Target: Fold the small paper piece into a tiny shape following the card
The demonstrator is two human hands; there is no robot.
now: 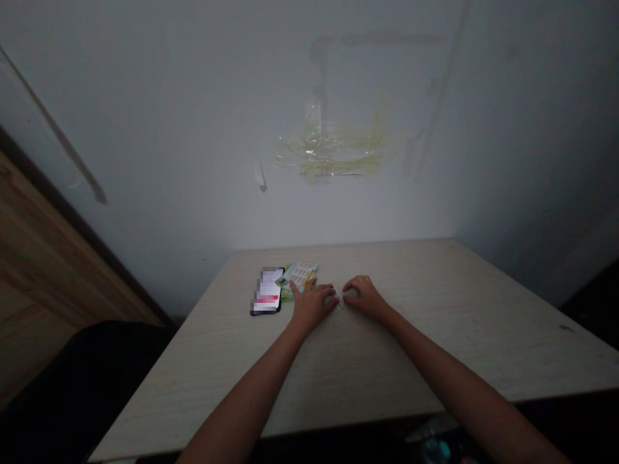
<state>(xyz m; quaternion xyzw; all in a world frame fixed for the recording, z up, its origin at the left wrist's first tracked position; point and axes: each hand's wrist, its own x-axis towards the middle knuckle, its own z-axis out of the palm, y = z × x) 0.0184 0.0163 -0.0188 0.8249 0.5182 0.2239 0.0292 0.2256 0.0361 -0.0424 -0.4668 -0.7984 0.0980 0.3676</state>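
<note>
Both my arms reach out over a pale wooden table [435, 322]. My left hand [310, 305] and my right hand [365, 296] meet near the table's middle, fingers curled and pinching a small pale piece of paper [339, 298] between them. The paper is tiny and mostly hidden by my fingertips. A colourful printed sheet [300, 276] lies just beyond my left hand, partly under it. A phone [267, 291] with a lit screen lies flat to the left of that sheet.
The table stands against a white wall with old yellowed tape marks [329, 151]. A dark chair or seat [82, 380] sits at the table's left. Wooden panelling [33, 258] runs along the far left. The room is dim.
</note>
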